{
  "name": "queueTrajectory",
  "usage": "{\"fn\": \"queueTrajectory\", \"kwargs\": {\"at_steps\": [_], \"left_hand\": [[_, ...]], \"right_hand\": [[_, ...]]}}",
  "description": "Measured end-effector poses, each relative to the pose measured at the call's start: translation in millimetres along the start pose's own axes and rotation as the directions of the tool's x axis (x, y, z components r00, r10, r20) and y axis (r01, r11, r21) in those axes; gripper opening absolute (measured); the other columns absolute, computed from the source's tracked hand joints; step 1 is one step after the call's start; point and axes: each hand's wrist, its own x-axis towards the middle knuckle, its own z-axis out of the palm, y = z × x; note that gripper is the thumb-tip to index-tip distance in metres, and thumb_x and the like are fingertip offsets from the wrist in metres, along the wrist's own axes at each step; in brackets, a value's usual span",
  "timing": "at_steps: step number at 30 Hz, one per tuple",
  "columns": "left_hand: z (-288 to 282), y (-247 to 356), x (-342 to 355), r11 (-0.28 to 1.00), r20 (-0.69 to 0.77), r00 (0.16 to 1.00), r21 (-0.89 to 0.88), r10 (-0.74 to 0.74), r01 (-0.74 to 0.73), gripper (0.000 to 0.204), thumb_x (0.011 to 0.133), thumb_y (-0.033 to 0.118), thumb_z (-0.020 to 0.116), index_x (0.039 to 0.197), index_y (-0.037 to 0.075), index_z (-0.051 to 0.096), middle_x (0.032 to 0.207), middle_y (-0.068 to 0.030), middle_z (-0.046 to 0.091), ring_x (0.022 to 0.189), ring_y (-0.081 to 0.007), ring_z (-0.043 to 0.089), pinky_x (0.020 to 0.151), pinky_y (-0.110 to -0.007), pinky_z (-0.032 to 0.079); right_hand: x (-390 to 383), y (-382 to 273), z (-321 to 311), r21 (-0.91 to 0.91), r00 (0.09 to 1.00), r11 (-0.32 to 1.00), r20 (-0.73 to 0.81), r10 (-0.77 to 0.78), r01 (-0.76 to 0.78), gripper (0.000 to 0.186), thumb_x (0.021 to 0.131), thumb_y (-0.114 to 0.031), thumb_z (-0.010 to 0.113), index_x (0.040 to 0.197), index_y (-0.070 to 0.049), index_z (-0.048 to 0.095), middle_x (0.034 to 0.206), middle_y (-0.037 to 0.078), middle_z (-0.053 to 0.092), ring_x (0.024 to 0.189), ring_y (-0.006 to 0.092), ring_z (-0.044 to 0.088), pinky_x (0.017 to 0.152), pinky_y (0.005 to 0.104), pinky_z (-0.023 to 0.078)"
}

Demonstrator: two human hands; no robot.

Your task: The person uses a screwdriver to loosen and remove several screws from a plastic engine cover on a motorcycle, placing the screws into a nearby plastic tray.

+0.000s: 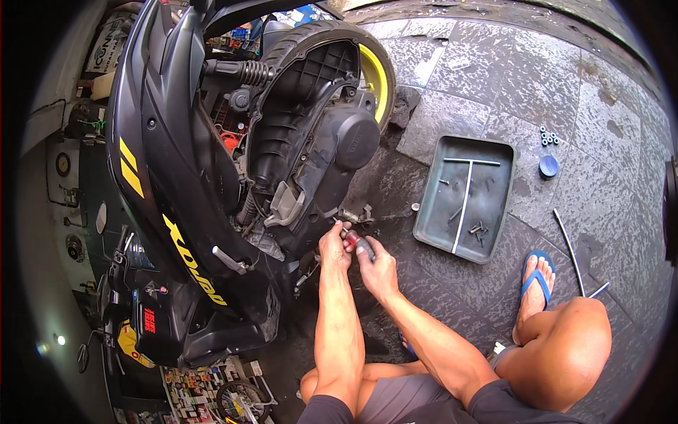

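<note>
A black scooter (205, 191) with yellow stripes stands at the left, its engine casing (318, 184) facing me. Low beside that casing, my right hand (379, 272) is wrapped round the dark end of a screwdriver (361, 246) with a red and black handle. My left hand (333, 247) is closed at the screwdriver's front end, fingers pinched near its shaft. The tip's exact contact point is too small to make out. A metal spring (347, 216) lies just beyond my fingers, at the casing's lower edge.
Right of the scooter, a dark tray (421, 230) holds a T-handle wrench (466, 198) and several bolts (479, 230). Farther right are small blue-ringed rollers (549, 137), a round blue container (548, 167) and another T-handle wrench (571, 251). My sandalled foot (537, 286) rests on the tiles.
</note>
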Motion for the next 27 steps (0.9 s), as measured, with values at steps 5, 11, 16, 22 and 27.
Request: {"fn": "queueTrajectory", "kwargs": {"at_steps": [5, 11, 16, 22, 27], "left_hand": [[-4.9, -6.1, 4.3, 0.999, -0.013, 1.000, 0.039, -0.010, 0.010, 0.027, 0.098, 0.025, 0.061, 0.094, -0.001, 0.066, 0.064, 0.0012, 0.048, 0.047, -0.0096, 0.041, 0.041, -0.024, 0.033], [-9.0, -16.0, 22.3, 0.999, -0.036, 0.999, 0.023, 0.040, -0.039, 0.030, 0.100, 0.026, 0.058, 0.088, 0.000, 0.066, 0.062, 0.0003, 0.050, 0.048, -0.0116, 0.046, 0.040, -0.025, 0.033], [-4.0, -12.8, 8.5, 0.999, -0.030, 0.999, 0.034, 0.034, -0.033, 0.028, 0.099, 0.025, 0.060, 0.088, 0.000, 0.066, 0.063, 0.0010, 0.048, 0.047, -0.0093, 0.041, 0.041, -0.024, 0.031], [-16.0, -19.0, 15.4, 0.998, 0.012, 0.999, 0.055, 0.036, -0.036, 0.030, 0.099, 0.024, 0.059, 0.091, -0.003, 0.069, 0.063, 0.0014, 0.045, 0.048, -0.0097, 0.036, 0.043, -0.025, 0.030], [-5.8, -5.8, 7.9, 0.996, 0.054, 0.997, 0.075, 0.048, -0.052, 0.033, 0.102, 0.029, 0.053, 0.093, 0.000, 0.066, 0.065, 0.0008, 0.051, 0.046, -0.0093, 0.040, 0.041, -0.024, 0.032]], "right_hand": [[12.0, 2.8, -3.1, 0.188, 0.913, 0.910, 0.255, 0.318, -0.369, 0.043, 0.101, -0.035, 0.051, 0.111, 0.005, 0.063, 0.073, 0.013, 0.068, 0.049, 0.0177, 0.059, 0.050, 0.0348, 0.049], [-9.8, 8.0, -4.5, -0.203, 0.938, 0.916, 0.091, -0.335, 0.347, 0.055, 0.084, -0.010, 0.067, 0.136, -0.005, 0.053, 0.128, 0.025, 0.051, 0.103, 0.0483, 0.062, 0.083, 0.0502, 0.056], [6.2, 15.9, 5.9, 0.126, 0.994, 0.987, 0.055, 0.098, -0.104, 0.036, 0.100, -0.027, 0.055, 0.126, -0.003, 0.058, 0.078, 0.015, 0.064, 0.062, 0.0263, 0.064, 0.057, 0.0378, 0.053], [4.6, -2.9, -4.9, 0.232, 0.827, 0.812, 0.337, 0.449, -0.535, 0.043, 0.103, -0.036, 0.048, 0.122, 0.001, 0.058, 0.085, 0.016, 0.067, 0.061, 0.0209, 0.064, 0.049, 0.0348, 0.051], [-7.2, 3.6, -2.4, -0.216, 0.901, 0.876, 0.059, -0.429, 0.431, 0.050, 0.087, -0.007, 0.066, 0.135, -0.004, 0.055, 0.118, 0.023, 0.059, 0.104, 0.0435, 0.062, 0.084, 0.0461, 0.054]]}}
